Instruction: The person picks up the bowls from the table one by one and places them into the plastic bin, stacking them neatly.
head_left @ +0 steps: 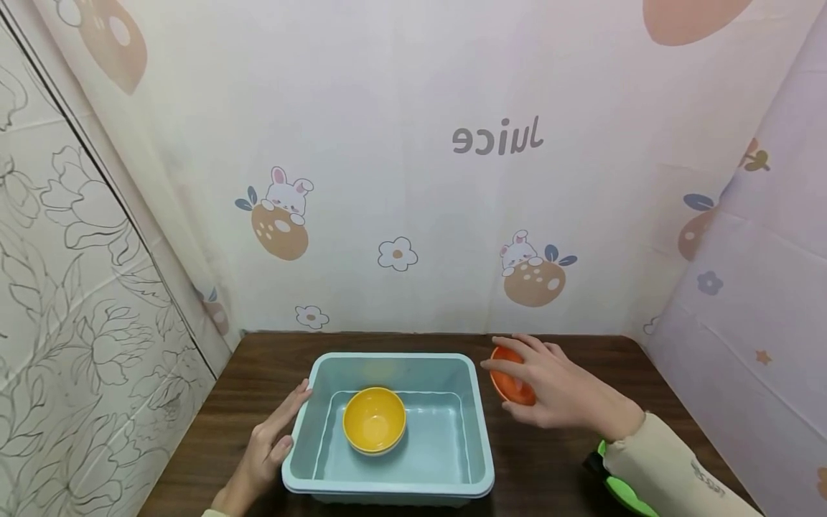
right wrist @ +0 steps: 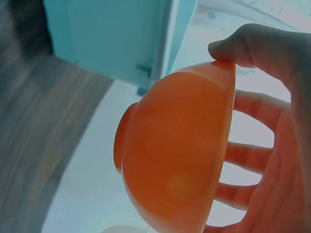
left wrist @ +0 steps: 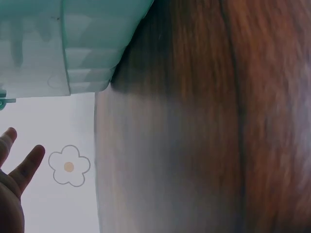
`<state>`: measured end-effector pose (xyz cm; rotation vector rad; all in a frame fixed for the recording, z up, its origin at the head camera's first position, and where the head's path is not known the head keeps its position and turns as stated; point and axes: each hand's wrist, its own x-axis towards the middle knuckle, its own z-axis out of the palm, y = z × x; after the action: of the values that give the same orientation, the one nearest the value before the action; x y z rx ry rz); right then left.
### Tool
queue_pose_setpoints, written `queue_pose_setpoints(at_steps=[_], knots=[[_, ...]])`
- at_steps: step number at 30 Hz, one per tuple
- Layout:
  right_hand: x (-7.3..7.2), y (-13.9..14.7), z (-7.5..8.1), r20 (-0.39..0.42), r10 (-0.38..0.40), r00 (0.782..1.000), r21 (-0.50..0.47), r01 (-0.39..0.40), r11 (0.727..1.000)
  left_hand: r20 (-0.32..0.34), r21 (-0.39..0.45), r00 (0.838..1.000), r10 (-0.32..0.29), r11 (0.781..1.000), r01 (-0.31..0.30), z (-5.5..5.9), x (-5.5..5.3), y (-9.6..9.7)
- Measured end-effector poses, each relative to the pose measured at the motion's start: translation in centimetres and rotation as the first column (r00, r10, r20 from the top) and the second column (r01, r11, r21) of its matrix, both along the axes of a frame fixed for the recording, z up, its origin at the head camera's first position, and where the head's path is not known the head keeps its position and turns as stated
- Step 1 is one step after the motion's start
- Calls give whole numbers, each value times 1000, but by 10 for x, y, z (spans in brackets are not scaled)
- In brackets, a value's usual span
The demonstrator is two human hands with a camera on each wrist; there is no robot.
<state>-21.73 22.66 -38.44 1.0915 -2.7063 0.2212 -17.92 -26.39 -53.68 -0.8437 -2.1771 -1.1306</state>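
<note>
My right hand [head_left: 552,388] grips an orange bowl [head_left: 507,377] by its rim, to the right of a light blue-green plastic basin [head_left: 484,459]. In the right wrist view the thumb lies over the bowl's [right wrist: 177,145] rim and the fingers reach inside; the bowl is tilted on its side. Inside the basin, left of its middle, sits a yellow bowl [head_left: 375,424] with its opening up and a pale edge below. My left hand [head_left: 265,441] is at the basin's left side, fingers extended along the rim. In the left wrist view only part of that hand [left wrist: 14,179] shows.
A bright green object with a black part [head_left: 623,492] lies on the right of the dark wooden table [head_left: 543,467], partly hidden by my right sleeve [head_left: 672,463]. Behind the table hangs a printed curtain [head_left: 400,194]. More patterned cloth borders both sides.
</note>
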Motion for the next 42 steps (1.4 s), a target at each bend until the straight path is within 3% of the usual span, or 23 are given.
queue_pose_setpoints(at_steps=[9,15,19,24,28,35,42], knots=[[-3,-30,14,-19,79,997,8,-79,997,-37,-113,999,4,994,-9,9,-3,-7],[-4,-48,19,9,111,994,8,-112,994,-45,-192,999,28,981,-36,15,-2,-8],[-6,-61,21,33,132,991,0,-132,991,-92,-217,996,-1,976,-19,21,-5,-10],[-7,-80,22,48,168,985,-6,-168,986,-131,-226,990,-56,974,25,24,-9,-10],[-9,-95,23,81,177,981,4,-178,984,-138,-217,989,-58,976,27,22,-11,-11],[-13,-121,15,100,221,970,3,-222,975,-235,-185,969,-78,982,35,19,-17,-10],[-16,-149,8,169,246,955,17,-252,968,-215,-163,973,-82,986,48,18,-16,-11]])
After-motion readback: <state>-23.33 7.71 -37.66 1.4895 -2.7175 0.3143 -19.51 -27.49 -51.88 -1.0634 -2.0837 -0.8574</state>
